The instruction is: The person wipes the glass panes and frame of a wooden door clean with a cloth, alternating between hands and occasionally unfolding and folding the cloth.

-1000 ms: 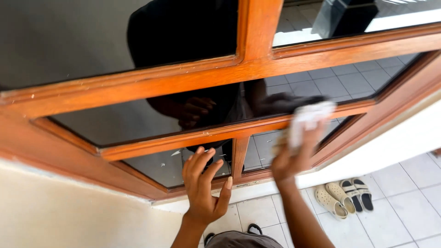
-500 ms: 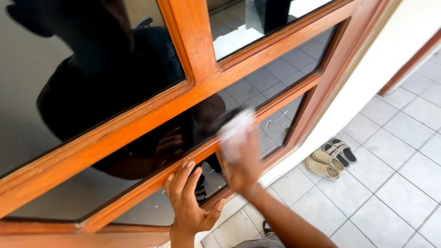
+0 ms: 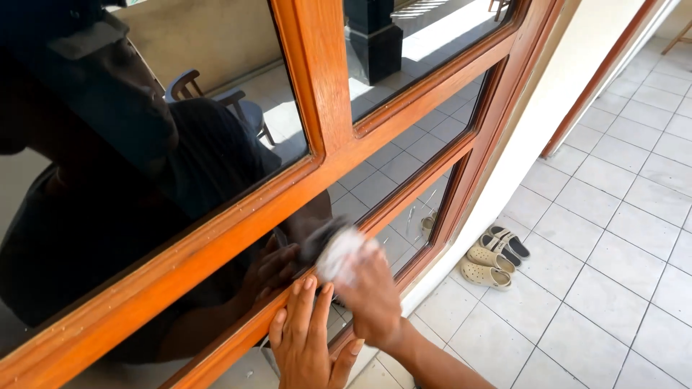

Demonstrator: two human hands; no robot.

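Observation:
My right hand point(image 3: 375, 299) holds a crumpled white cloth point(image 3: 339, 256) pressed against a dark glass pane point(image 3: 404, 216) of a wooden window frame point(image 3: 317, 94). My left hand point(image 3: 306, 338) lies flat with fingers spread on the lower wooden rail point(image 3: 238, 346) and the glass just left of the right hand. The panes mirror my dark-clothed figure and both hands.
Two pairs of sandals point(image 3: 494, 256) lie on the white tiled floor point(image 3: 613, 238) by the cream wall point(image 3: 569, 94) right of the window. A reddish wooden door frame point(image 3: 598, 79) stands farther right. The glass reflects a blue chair and a dark pillar.
My view has swung closer and to the left. My right hand has slid the cloth down and leftward along the pane, nearer my left hand, which stays on the lower rail.

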